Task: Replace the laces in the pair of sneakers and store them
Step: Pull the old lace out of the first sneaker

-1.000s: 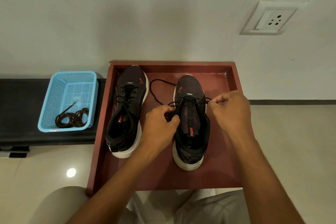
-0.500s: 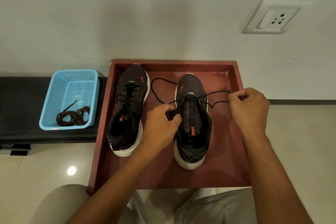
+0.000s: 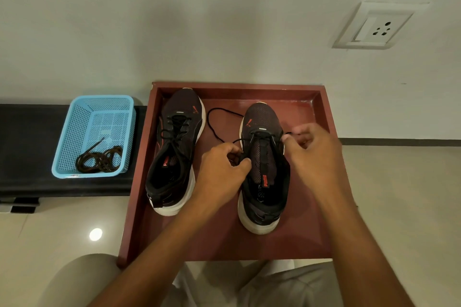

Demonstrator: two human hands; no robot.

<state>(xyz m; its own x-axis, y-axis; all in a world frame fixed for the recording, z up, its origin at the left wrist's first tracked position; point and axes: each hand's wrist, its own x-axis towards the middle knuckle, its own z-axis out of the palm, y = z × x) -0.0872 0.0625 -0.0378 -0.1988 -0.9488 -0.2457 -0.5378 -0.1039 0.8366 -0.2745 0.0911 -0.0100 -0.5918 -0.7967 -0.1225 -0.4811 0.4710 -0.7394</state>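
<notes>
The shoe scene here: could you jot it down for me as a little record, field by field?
Setting: red tray on a pale floor, against a wall
Left shoe: black, laced, standing in the tray
Right shoe: black, only its top eyelets laced
Black lace: loose loop lying between the shoes
Left hand: pinching the lace beside the right shoe
Right hand: blurred, fingers curled at the lace's other end
Blue basket: on a dark ledge, holding brown laces
</notes>
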